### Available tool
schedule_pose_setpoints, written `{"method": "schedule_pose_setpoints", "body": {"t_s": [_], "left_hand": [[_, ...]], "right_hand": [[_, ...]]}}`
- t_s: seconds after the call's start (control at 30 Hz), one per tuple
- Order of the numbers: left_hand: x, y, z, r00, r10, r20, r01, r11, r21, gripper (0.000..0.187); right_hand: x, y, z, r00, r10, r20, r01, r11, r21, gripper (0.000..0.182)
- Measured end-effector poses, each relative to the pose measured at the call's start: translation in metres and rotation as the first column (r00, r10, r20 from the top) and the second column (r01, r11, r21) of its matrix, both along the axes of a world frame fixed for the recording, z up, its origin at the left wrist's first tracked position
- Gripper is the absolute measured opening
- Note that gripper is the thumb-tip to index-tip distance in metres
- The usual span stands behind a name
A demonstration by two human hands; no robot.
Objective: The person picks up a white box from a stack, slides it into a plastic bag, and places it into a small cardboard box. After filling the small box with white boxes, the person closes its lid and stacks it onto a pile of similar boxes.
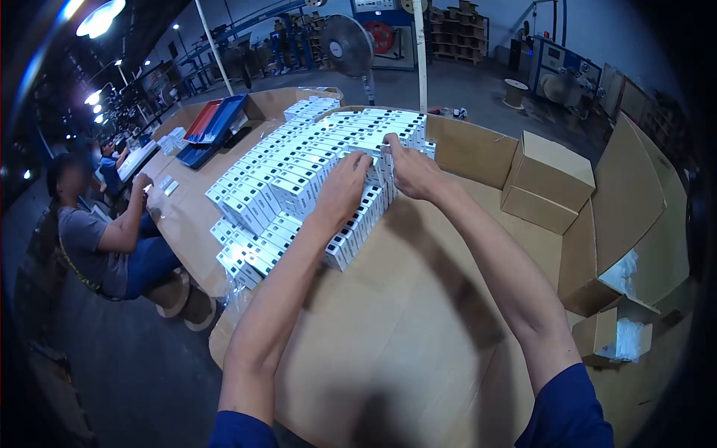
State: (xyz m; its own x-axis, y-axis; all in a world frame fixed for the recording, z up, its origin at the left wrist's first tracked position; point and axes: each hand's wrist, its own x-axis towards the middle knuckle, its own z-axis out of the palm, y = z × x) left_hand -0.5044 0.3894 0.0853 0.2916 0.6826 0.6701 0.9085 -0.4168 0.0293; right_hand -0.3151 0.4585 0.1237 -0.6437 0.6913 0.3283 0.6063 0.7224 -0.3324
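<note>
A large stack of small white boxes (pixel 299 168) covers the far part of a cardboard-covered table (pixel 403 321). My left hand (pixel 345 187) rests palm down on the near right edge of the stack, fingers curled over the top row. My right hand (pixel 409 168) lies beside it, fingers pressed on the boxes at the stack's right corner. Both hands touch boxes; whether either one grips a single box is hidden by the fingers.
Closed brown cartons (pixel 549 179) stand at the right, with open cartons holding white plastic (pixel 624 340) nearer. Red and blue trays (pixel 213 123) lie far left. A seated person (pixel 104 239) works at the table's left side. A fan (pixel 347 45) stands behind.
</note>
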Motion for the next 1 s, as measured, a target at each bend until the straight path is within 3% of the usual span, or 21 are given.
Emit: {"method": "schedule_pose_setpoints", "body": {"t_s": [0.2, 0.23, 0.27, 0.37, 0.4, 0.5, 0.57, 0.63, 0.73, 0.87, 0.97, 1.0], "left_hand": [[-0.003, 0.006, 0.006, 0.995, 0.057, -0.08, -0.055, 0.998, 0.03, 0.043], [-0.003, 0.006, 0.005, 0.994, 0.039, -0.099, -0.029, 0.995, 0.099, 0.029], [-0.004, 0.005, 0.005, 0.995, 0.043, -0.088, -0.034, 0.995, 0.097, 0.028], [0.002, -0.006, 0.006, 0.999, 0.036, -0.01, -0.034, 0.991, 0.126, 0.025], [0.009, -0.019, 0.011, 0.998, -0.005, 0.06, -0.003, 0.992, 0.129, 0.033], [0.049, -0.067, 0.016, 0.973, -0.063, 0.224, 0.03, 0.988, 0.15, 0.04], [0.084, -0.097, 0.009, 0.947, -0.128, 0.293, 0.078, 0.982, 0.174, 0.039], [0.135, -0.14, 0.016, 0.943, -0.128, 0.307, 0.086, 0.985, 0.147, 0.036], [0.198, -0.187, 0.012, 0.933, -0.261, 0.248, 0.225, 0.96, 0.164, 0.037], [0.283, -0.221, 0.013, 0.882, -0.439, 0.172, 0.421, 0.897, 0.133, 0.03], [0.327, -0.228, 0.029, 0.785, -0.536, 0.31, 0.577, 0.815, -0.05, 0.028], [0.34, -0.225, 0.033, 0.745, -0.56, 0.362, 0.626, 0.775, -0.09, 0.027]], "right_hand": [[-0.006, 0.003, 0.006, 0.999, 0.01, 0.033, -0.01, 1.0, -0.016, 0.052], [-0.007, 0.003, 0.01, 0.999, 0.022, 0.03, -0.02, 0.998, -0.051, 0.052], [-0.005, 0.001, 0.012, 0.999, 0.032, 0.025, -0.03, 0.996, -0.09, 0.052], [0.012, -0.009, 0.002, 0.953, 0.159, -0.258, -0.156, 0.987, 0.032, 0.052], [0.024, -0.015, -0.005, 0.916, 0.19, -0.353, -0.172, 0.982, 0.08, 0.052], [0.071, -0.065, -0.017, 0.799, 0.245, -0.548, -0.287, 0.958, 0.01, 0.052], [0.114, -0.12, -0.005, 0.842, -0.006, -0.539, -0.228, 0.902, -0.367, 0.056], [0.163, -0.165, 0.001, 0.795, -0.114, -0.595, -0.366, 0.693, -0.622, 0.056], [0.221, -0.221, -0.004, 0.653, -0.183, -0.735, -0.526, 0.589, -0.614, 0.051], [0.289, -0.266, -0.011, 0.652, -0.258, -0.713, -0.384, 0.699, -0.604, 0.037], [0.349, -0.28, -0.016, 0.673, -0.267, -0.69, -0.25, 0.796, -0.552, 0.027], [0.369, -0.28, -0.025, 0.645, -0.244, -0.724, -0.275, 0.81, -0.518, 0.023]]}}
